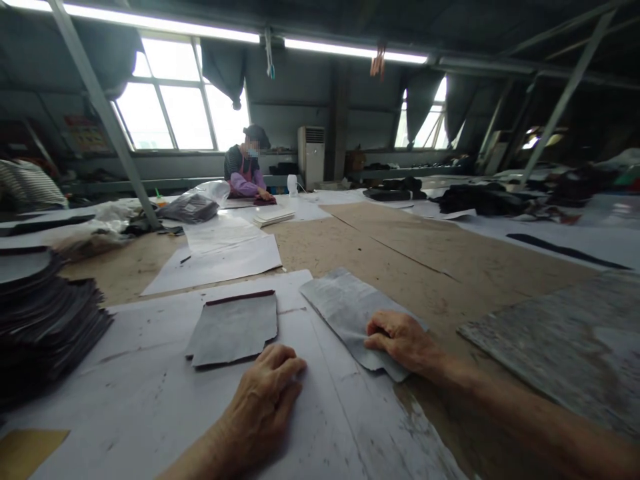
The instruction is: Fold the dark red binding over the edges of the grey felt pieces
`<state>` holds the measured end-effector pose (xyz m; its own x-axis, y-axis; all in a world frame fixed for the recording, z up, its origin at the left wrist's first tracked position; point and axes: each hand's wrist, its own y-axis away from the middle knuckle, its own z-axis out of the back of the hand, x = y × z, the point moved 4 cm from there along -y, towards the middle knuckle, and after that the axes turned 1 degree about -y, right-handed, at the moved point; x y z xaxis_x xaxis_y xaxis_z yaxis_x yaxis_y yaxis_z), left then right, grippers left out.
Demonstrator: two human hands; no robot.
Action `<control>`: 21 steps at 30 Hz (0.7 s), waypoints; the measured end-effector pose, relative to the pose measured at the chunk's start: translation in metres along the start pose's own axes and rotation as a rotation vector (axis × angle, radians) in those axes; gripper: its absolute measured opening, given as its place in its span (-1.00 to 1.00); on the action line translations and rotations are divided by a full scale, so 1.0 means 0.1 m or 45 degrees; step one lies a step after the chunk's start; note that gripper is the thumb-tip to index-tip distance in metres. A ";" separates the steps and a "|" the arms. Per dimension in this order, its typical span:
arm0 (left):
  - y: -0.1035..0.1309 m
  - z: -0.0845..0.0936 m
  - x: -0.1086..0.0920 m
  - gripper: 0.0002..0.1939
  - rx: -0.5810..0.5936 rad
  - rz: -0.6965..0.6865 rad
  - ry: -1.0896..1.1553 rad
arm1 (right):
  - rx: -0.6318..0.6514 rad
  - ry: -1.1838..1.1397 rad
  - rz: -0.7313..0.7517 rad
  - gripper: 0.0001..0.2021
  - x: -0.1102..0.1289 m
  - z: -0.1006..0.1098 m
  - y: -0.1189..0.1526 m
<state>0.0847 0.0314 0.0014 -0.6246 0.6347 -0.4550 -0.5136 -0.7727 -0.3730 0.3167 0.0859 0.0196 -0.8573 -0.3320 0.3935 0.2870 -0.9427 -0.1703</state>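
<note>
My right hand [403,339] is closed on a grey fabric piece [345,303], its thumb and fingers pinching the surface near the right side. That piece lies partly on white paper and partly on the brown board. My left hand [263,400] rests on the white paper [145,373] with its fingers curled together; whatever may be under them is hidden. Just beyond its knuckles lies a second grey fabric piece [235,330], flat, with a dark strip along its far edge and a notched near right corner.
A tall stack of dark-edged pieces [47,327] stands at left. A mottled grey slab [565,347] lies at right, a tan card [33,450] at the lower left corner. Across the table a person [245,167] works near a plastic-wrapped bundle [195,203]. A metal post [103,110] rises at left.
</note>
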 end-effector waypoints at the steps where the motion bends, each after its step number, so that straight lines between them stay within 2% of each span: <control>1: 0.00 -0.01 0.00 -0.73 0.008 -0.004 -0.011 | 0.004 0.012 0.011 -0.91 -0.01 -0.02 0.00; 8: -0.05 -0.03 0.03 -0.75 0.013 0.061 -0.092 | 0.054 0.067 0.042 -0.81 -0.09 -0.11 -0.07; 13: -0.30 -0.15 -0.19 -0.64 0.072 -0.151 -0.155 | 0.067 0.067 0.019 -0.79 -0.12 -0.08 -0.11; 16: -0.49 -0.27 -0.30 -0.68 0.095 -0.236 -0.162 | 0.057 0.057 0.000 -0.78 -0.12 -0.05 -0.12; 21: -0.61 -0.36 -0.31 -0.73 0.072 -0.134 -0.235 | 0.000 0.009 0.065 -0.75 -0.10 -0.03 -0.11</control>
<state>0.1564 0.0589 0.0087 -0.6602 0.7054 -0.2580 -0.6107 -0.7041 -0.3624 0.3206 0.0995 0.0154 -0.8444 -0.3797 0.3779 0.3304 -0.9244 -0.1904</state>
